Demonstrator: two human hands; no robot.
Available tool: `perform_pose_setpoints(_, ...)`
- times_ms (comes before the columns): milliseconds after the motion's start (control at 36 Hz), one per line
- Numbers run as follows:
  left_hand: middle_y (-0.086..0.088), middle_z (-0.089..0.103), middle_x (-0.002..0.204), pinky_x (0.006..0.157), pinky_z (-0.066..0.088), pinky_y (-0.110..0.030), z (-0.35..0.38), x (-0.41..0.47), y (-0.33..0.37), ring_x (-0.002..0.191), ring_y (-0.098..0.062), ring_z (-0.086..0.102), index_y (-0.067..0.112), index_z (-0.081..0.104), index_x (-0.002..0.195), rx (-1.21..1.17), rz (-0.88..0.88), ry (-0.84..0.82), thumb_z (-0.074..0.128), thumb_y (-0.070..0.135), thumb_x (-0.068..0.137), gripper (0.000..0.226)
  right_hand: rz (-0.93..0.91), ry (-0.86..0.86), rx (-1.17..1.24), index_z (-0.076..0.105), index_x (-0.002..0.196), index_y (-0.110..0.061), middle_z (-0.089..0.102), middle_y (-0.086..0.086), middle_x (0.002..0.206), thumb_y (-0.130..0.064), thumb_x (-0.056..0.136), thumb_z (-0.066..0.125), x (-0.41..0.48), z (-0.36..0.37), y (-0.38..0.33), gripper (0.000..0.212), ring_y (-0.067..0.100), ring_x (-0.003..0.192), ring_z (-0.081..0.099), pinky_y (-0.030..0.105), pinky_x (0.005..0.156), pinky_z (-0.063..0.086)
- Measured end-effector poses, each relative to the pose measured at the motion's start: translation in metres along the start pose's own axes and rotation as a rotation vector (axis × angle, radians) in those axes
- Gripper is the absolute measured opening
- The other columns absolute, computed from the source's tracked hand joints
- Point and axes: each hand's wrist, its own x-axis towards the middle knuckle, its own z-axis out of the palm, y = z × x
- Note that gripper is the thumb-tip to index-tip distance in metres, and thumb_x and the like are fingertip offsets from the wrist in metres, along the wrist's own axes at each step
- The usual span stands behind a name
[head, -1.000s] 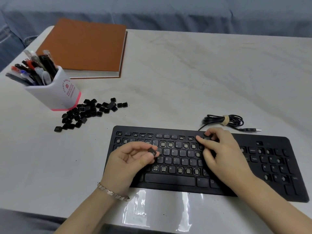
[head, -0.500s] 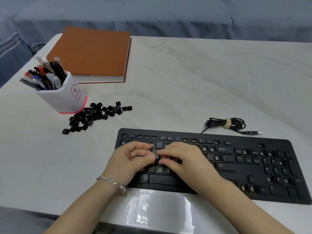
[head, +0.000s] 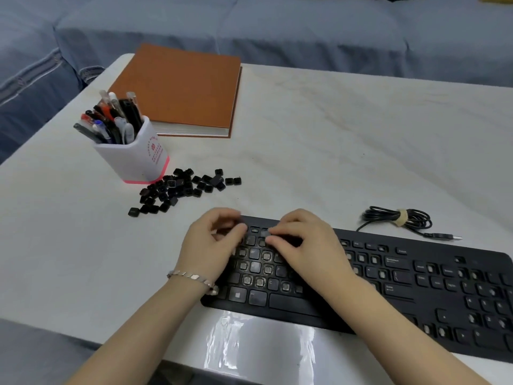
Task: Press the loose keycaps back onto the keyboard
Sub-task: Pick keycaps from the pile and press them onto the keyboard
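Observation:
The black keyboard [head: 294, 302] lies on the white table near its front edge, with many bare switch sockets among its keys. My right hand [head: 305, 245] hovers over the upper left rows and pinches a small black keycap [head: 264, 233] between thumb and index fingertip, just above the number row. My left hand [head: 213, 243], with a bracelet at the wrist, sits over the keyboard's top left corner, slightly blurred, its fingers loosely curled with nothing seen in them. A pile of several loose black keycaps [head: 180, 190] lies on the table to the left, beyond the keyboard.
A white pen cup [head: 133, 159] full of pens stands just behind the pile. An orange-covered book [head: 180, 87] lies at the back left. The keyboard's bundled cable [head: 397, 219] rests behind its right half. A glossy strip [head: 258, 343] marks the table's front edge.
The keycap passed from my left hand to my right. Both hands moved up to the keyboard's top left rows, and the left hand drew apart from the right.

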Motion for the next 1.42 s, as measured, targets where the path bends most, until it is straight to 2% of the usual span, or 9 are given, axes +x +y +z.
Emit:
perform_pose_setpoints(111, 0.003, 0.057, 0.113, 0.089, 0.037, -0.021, -0.003, 0.015, -0.013, 0.107, -0.01, 0.051, 0.022, 0.059, 0.11, 0.035, -0.098, 0.112, 0.063, 0.014, 0.085, 0.027, 0.089, 0.047, -0.023, 0.075, 0.087, -0.022, 0.057, -0.011, 0.093, -0.028, 0.078, 0.07, 0.012, 0.012, 0.005, 0.012, 0.012, 0.096, 0.053, 0.032, 0.085, 0.043)
perform_pose_setpoints(222, 0.001, 0.058, 0.111, 0.086, 0.039, -0.019, 0.002, 0.021, -0.02, 0.1, -0.008, 0.053, 0.012, 0.056, 0.122, -0.064, -0.223, 0.078, 0.061, 0.013, 0.088, 0.035, 0.066, 0.057, -0.11, 0.075, 0.086, -0.022, 0.061, -0.008, 0.094, -0.028, 0.078, 0.07, 0.018, 0.021, 0.004, 0.011, 0.014, 0.096, 0.049, 0.031, 0.082, 0.039)
perform_pose_setpoints(389, 0.011, 0.06, 0.085, 0.061, 0.044, 0.0, 0.004, 0.022, -0.029, 0.076, 0.006, 0.055, 0.011, 0.06, 0.114, -0.135, -0.225, 0.066, 0.061, 0.007, 0.086, 0.027, 0.038, 0.047, -0.172, 0.075, 0.084, -0.021, 0.062, -0.005, 0.093, -0.026, 0.077, 0.071, 0.02, 0.026, 0.002, 0.01, 0.019, 0.094, 0.049, 0.036, 0.082, 0.039)
perform_pose_setpoints(500, 0.008, 0.06, 0.087, 0.068, 0.047, -0.006, 0.004, 0.023, -0.028, 0.079, -0.002, 0.058, 0.01, 0.059, 0.113, -0.141, -0.218, 0.046, 0.063, 0.006, 0.085, 0.029, 0.008, 0.011, -0.214, 0.075, 0.085, -0.021, 0.061, -0.005, 0.097, -0.026, 0.079, 0.069, 0.02, 0.026, -0.001, 0.01, 0.019, 0.096, 0.048, 0.033, 0.08, 0.037)
perform_pose_setpoints(611, -0.006, 0.063, 0.098, 0.084, 0.051, -0.031, 0.007, 0.024, -0.024, 0.09, -0.019, 0.061, 0.013, 0.058, 0.109, -0.148, -0.255, 0.023, 0.068, 0.008, 0.081, 0.03, -0.025, -0.014, -0.311, 0.075, 0.088, -0.022, 0.059, -0.006, 0.1, -0.029, 0.082, 0.065, 0.021, 0.027, -0.006, 0.013, 0.018, 0.098, 0.047, 0.03, 0.076, 0.035)
perform_pose_setpoints(833, -0.002, 0.062, 0.095, 0.07, 0.05, -0.018, 0.012, 0.028, -0.025, 0.078, -0.011, 0.06, 0.016, 0.056, 0.106, -0.07, -0.237, 0.0, 0.079, 0.017, 0.071, 0.043, 0.006, -0.075, -0.407, 0.071, 0.097, -0.025, 0.054, -0.008, 0.109, -0.032, 0.086, 0.056, 0.025, 0.026, -0.014, 0.02, 0.016, 0.104, 0.044, 0.027, 0.074, 0.029)
perform_pose_setpoints(1083, 0.003, 0.058, 0.092, 0.07, 0.046, -0.016, 0.015, 0.033, -0.025, 0.079, -0.01, 0.056, 0.021, 0.056, 0.095, 0.037, -0.196, -0.011, 0.083, 0.022, 0.064, 0.041, 0.094, -0.163, -0.227, 0.063, 0.115, -0.022, 0.059, -0.003, 0.114, -0.031, 0.083, 0.062, 0.025, 0.008, 0.006, 0.033, 0.017, 0.11, 0.049, 0.033, 0.096, 0.035)
perform_pose_setpoints(1194, 0.0, 0.059, 0.103, 0.084, 0.046, -0.026, 0.017, 0.031, -0.026, 0.095, -0.017, 0.057, 0.024, 0.054, 0.095, 0.078, -0.175, -0.013, 0.083, 0.029, 0.063, 0.043, 0.18, -0.057, -0.245, 0.068, 0.104, -0.016, 0.066, 0.004, 0.102, -0.032, 0.089, 0.053, 0.014, -0.008, 0.028, 0.026, 0.022, 0.099, 0.057, 0.031, 0.087, 0.042)
perform_pose_setpoints(1417, 0.011, 0.056, 0.093, 0.067, 0.042, -0.017, 0.02, 0.03, -0.022, 0.081, -0.006, 0.055, 0.034, 0.053, 0.083, 0.082, -0.191, -0.017, 0.083, 0.03, 0.062, 0.037, 0.133, -0.008, -0.358, 0.071, 0.091, -0.016, 0.063, 0.005, 0.082, -0.03, 0.093, 0.047, 0.005, -0.006, 0.038, 0.027, 0.027, 0.085, 0.055, 0.034, 0.075, 0.038)
